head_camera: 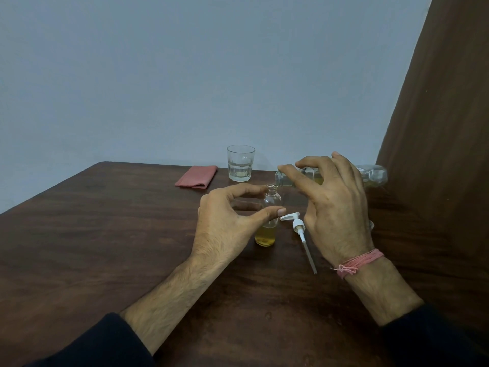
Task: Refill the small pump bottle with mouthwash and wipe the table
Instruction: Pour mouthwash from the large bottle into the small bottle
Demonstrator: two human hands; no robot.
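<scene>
The small clear bottle (270, 205) stands upright on the dark wooden table (105, 234), yellow liquid filling its lower part and its neck uncapped. My left hand (225, 223) holds it between thumb and fingers. My right hand (333, 205) grips a larger clear mouthwash bottle (373, 174), tipped almost level, its mouth right above the small bottle's neck. The white pump head (299, 225) with its long tube lies on the table just right of the small bottle. A folded pink cloth (197, 176) lies at the back.
A clear drinking glass (240, 163) stands near the table's back edge, beside the cloth. A brown panel (436, 128) rises along the right side, close to the tipped bottle. A grey wall lies behind the table.
</scene>
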